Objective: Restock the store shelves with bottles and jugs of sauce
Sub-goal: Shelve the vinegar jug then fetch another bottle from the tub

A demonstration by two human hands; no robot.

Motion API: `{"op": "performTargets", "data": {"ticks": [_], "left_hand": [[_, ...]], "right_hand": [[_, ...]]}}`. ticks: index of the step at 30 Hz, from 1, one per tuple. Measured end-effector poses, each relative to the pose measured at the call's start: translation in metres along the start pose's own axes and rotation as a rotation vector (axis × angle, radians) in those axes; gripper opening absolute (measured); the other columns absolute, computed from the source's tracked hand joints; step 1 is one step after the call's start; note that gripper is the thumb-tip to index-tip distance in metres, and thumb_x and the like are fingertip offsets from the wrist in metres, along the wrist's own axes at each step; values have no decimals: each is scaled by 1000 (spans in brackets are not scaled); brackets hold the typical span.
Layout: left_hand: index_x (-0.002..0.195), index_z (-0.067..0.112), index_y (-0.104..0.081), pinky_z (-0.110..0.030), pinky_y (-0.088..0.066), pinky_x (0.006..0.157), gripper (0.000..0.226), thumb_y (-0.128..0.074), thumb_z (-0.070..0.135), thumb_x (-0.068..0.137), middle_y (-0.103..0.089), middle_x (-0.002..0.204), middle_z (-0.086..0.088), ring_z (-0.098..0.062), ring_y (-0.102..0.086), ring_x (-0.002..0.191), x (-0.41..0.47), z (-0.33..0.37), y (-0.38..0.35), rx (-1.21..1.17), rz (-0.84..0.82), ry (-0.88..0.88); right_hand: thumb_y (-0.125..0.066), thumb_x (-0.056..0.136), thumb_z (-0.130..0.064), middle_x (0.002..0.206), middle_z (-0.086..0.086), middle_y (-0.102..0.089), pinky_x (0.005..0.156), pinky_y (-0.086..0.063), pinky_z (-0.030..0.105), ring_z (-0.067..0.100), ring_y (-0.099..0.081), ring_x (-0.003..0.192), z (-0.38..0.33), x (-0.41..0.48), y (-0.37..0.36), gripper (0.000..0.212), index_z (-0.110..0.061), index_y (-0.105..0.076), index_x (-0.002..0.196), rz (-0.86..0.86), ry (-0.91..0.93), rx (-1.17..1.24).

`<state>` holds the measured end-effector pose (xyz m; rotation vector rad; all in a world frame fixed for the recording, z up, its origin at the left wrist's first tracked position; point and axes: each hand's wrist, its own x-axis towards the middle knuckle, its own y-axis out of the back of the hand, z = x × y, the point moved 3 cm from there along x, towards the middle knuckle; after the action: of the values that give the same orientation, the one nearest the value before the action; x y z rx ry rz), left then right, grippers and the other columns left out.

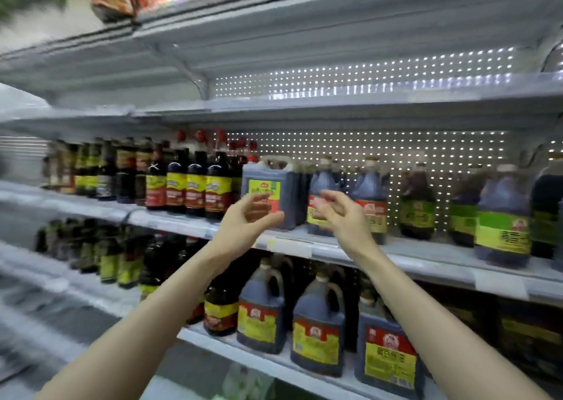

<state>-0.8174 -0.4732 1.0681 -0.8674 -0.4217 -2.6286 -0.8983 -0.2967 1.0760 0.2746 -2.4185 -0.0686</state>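
Two hands are raised in front of the middle shelf, and neither holds anything. The left hand has its fingers loosely apart and its thumb up. The right hand is spread, with softly bent fingers.

At twelve o'clock from the left hand, a square jug of dark sauce stands upright at the shelf's front. The hand's fingertips overlap its label in this view, but blur hides whether they touch. At twelve o'clock from the right hand stands a round-shouldered jug, just beside the square one.

The square jug looks full, so it is probably heavy, with liquid that will slosh if jerked. Its plastic walls are likely smooth and would give a little under a squeeze. The safest hold seems to be the moulded handle on top, with the other palm flat against a side or under the base.

Further out at nine o'clock, slim dark bottles crowd the same shelf. At six o'clock, more jugs fill the shelf below.
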Motion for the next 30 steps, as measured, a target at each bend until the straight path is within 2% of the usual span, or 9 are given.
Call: {"op": "performTargets", "data": {"ticks": [4,7,12,15,19,23,25,27,30], "left_hand": [[129,22,-53,-31,-50,92,50,-70,31,84,-63,119,1,-12,-60,110,-30,-19,117,71,67,60],[130,23,-53,-31,-49,94,51,-70,33,83,-65,115,4,-8,-61,108,-58,-32,190,113,132,106],[127,19,-56,-26,-54,81,45,-70,25,85,-67,110,2,-11,-64,102,-93,-50,302,173,264,157],[127,19,-54,-21,-51,82,44,-70,24,85,-66,112,0,-10,-64,102,-104,-64,349,198,320,182],[127,16,-55,-23,-50,82,47,-70,25,84,-66,109,0,-8,-64,98,-117,-89,409,217,396,227],[123,19,-56,-15,-52,74,40,-69,22,85,-66,105,4,-2,-64,94,-119,-116,465,255,456,257],[121,22,-54,-13,-51,72,37,-68,22,87,-65,106,5,-2,-63,94,-114,-132,493,289,454,276],[122,21,-54,-15,-50,72,38,-68,24,87,-65,106,4,-7,-64,95,-104,-151,521,308,467,285],[126,19,-54,-18,-49,75,42,-68,26,87,-65,109,3,-9,-64,98,-83,-193,560,323,449,305]], "right_hand": [[-62,93,-25,94,-7,-69,80,-54,39,19,-68,92,-13,-13,-114,21,-21,-58,113,-94,-7,85],[-61,93,-30,97,-4,-70,80,-55,32,16,-68,93,-19,-25,-188,28,-20,-57,119,-165,-27,147],[-59,95,-30,105,-2,-69,80,-55,28,13,-68,95,-29,-39,-312,29,-20,-57,122,-309,-75,219],[-58,95,-32,106,0,-69,82,-55,30,11,-69,92,-32,-41,-369,30,-19,-57,122,-374,-76,240],[-58,95,-29,108,2,-69,81,-56,30,12,-70,90,-31,-39,-442,12,-27,-59,107,-452,-86,291],[-59,95,-30,106,4,-70,77,-53,28,16,-69,92,-19,-33,-515,21,-20,-59,114,-508,-104,314],[-59,95,-28,98,1,-71,72,-53,24,12,-70,86,-12,-29,-552,23,-17,-60,115,-527,-98,331],[-59,95,-27,92,0,-71,69,-55,21,8,-70,78,-3,-23,-585,25,-15,-60,116,-537,-85,334],[-60,94,-28,94,1,-71,73,-56,27,14,-70,82,20,-10,-639,24,-16,-60,115,-540,-81,322]]}}
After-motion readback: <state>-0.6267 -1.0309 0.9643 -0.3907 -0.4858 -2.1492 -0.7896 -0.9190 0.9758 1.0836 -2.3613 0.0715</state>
